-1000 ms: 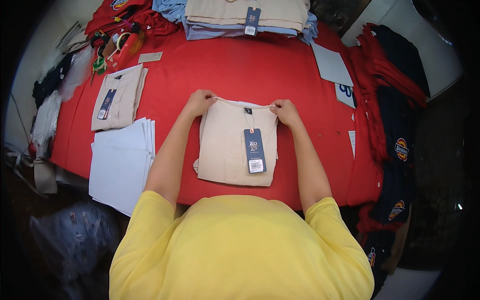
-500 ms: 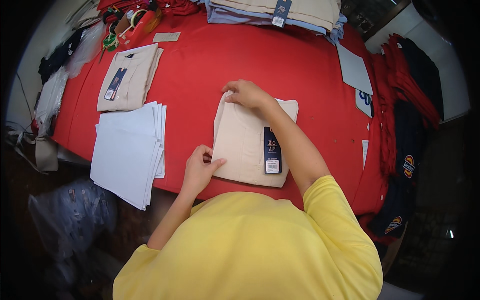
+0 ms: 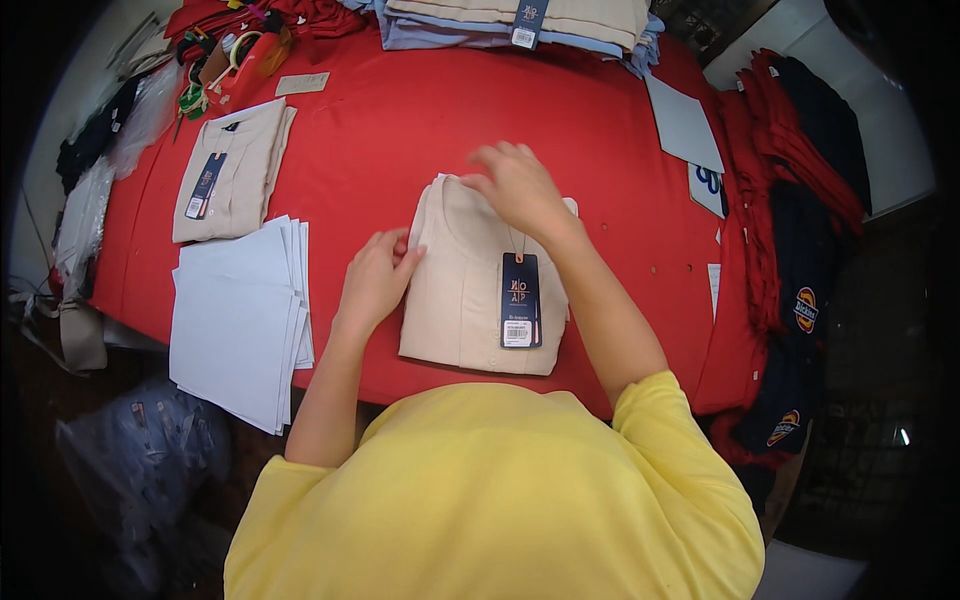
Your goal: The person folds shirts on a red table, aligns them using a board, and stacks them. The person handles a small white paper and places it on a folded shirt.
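Observation:
A folded beige shirt (image 3: 465,300) lies in front of me on the red-covered table, its neckline at the far end. From it hangs a dark blue tag (image 3: 519,300) on a string, resting on the shirt's right half. My left hand (image 3: 376,278) is at the shirt's upper left edge, thumb on the cloth and fingers curled at its side. Over the far right part of the shirt is my right hand (image 3: 520,190), its fingers apart and slightly blurred, holding nothing.
Left of me are white paper sheets (image 3: 232,325) and, beyond them, another folded beige shirt (image 3: 230,170). A beige and blue clothing stack (image 3: 590,22) stands at the far edge. Scissors (image 3: 190,100) and tape lie far left; red and navy garments (image 3: 800,150) line the right.
My left hand has slid up along the shirt's left edge. My right hand has let go of the top edge and lifted slightly rightward. The whole view has shifted a little.

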Available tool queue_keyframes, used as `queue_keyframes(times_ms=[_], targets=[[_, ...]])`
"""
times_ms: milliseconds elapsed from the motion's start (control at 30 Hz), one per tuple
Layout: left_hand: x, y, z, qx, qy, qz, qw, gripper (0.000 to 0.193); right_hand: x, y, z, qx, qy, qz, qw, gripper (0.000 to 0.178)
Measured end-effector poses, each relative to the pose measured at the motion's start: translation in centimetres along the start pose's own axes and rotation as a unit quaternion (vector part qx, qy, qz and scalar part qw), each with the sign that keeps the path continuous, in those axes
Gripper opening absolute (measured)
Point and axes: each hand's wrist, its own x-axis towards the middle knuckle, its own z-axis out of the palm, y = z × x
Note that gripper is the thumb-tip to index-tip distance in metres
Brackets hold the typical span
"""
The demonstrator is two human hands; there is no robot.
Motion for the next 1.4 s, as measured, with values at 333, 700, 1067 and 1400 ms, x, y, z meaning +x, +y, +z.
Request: queue_keyframes(times_ms=[333,700,1067,1400], targets=[[8.4,-0.1,4.8,-0.257,-0.051,-0.101,0.96,0.034,-11.5,2.3,2.0,0.129,-0.005,0.157,0.979,0.023],[10.2,-0.4,2.6,-0.19,-0.068,-0.111,0.973,0.034,-9.7,5.7,1.2,0.081,0.068,0.116,0.988,0.027],[13.1,-2.9,3.2,-0.128,-0.057,0.01,0.99,0.041,-6.3,13.0,2.7,0.52,-0.045,0.287,0.803,0.035],[11.7,-1.5,2.8,-0.142,-0.055,-0.066,0.986,0.036,-6.6,13.4,2.4,0.542,-0.019,0.25,0.802,0.033]])
